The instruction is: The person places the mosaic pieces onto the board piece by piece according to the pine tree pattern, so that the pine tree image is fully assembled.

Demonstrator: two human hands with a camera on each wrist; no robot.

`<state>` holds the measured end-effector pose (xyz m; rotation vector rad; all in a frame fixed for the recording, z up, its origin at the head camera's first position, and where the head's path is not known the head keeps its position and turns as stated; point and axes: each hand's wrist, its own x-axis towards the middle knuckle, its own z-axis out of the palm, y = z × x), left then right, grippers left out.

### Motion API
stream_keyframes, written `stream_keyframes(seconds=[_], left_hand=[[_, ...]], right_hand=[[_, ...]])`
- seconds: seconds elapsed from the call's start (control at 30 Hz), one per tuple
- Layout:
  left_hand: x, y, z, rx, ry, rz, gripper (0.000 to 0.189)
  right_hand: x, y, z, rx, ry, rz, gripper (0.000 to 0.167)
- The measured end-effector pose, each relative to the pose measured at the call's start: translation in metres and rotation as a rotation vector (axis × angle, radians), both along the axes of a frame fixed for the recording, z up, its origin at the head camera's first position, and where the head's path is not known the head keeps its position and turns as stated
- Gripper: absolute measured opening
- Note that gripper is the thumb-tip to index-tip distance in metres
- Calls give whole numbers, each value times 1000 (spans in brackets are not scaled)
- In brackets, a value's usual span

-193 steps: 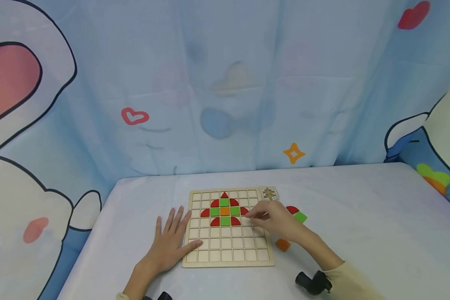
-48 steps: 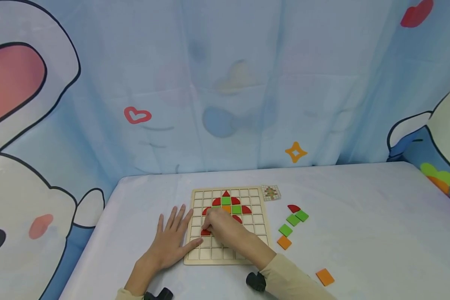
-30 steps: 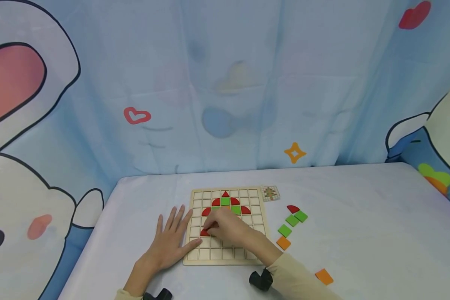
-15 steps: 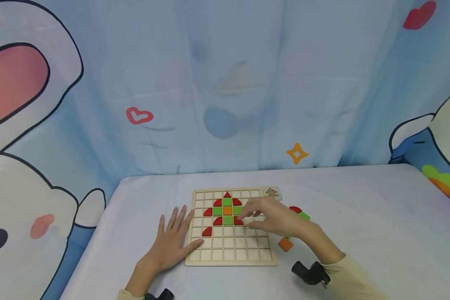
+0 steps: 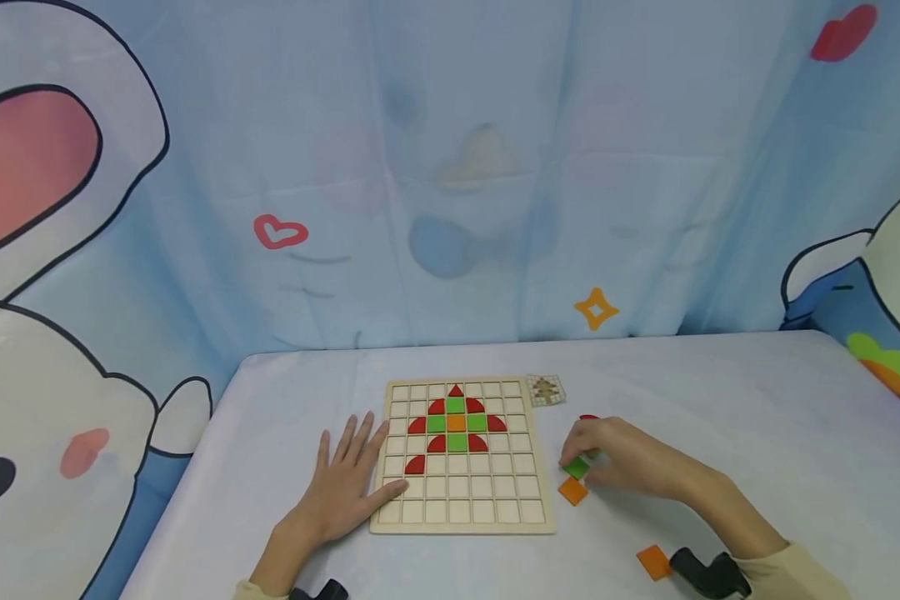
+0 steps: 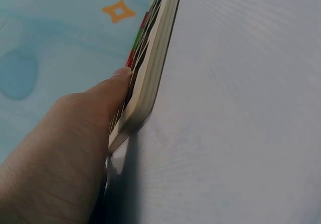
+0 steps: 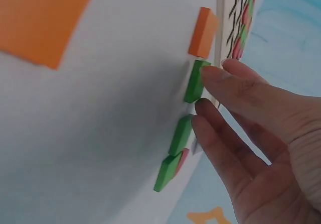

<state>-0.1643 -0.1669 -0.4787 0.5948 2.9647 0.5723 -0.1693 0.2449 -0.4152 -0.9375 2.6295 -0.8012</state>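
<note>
My left hand lies flat with fingers spread along the left edge of a wooden grid board; in the left wrist view its thumb rests on the board's corner area. On the board, red quarter-round tiles, green square tiles, an orange square and a red triangle form a tree shape. A separate red quarter-round tile sits lower left. Right of the board, my right hand has its thumb and fingertips around a green square tile, which lies on the table, fingers spaced apart.
An orange square tile lies just below that green one, and another orange tile is nearer the front. More green tiles and a red one are partly hidden by my right hand. A small pattern card lies at the board's top right.
My right hand has left the board and moved right to the loose tiles. The lower-left red quarter-round tile, absent in the oldest frame, now stands on the grid. My left hand stays put.
</note>
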Motion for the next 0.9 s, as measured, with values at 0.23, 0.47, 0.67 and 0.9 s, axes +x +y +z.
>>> stream_keyframes(seconds=[0.23, 0.47, 0.67, 0.9], left_hand=[[3, -2, -4, 17, -3, -6, 91], [2, -3, -5, 5, -3, -9, 92], [0, -2, -3, -11, -2, -9, 91], [0, -1, -2, 7, 9, -13, 91]], right_hand=[[0, -2, -10, -4, 22, 3, 23], [-1, -6, -11, -15, 28, -46, 24], [0, -8, -10, 16, 13, -118, 25], [4, -8, -12, 13, 38, -161, 26]])
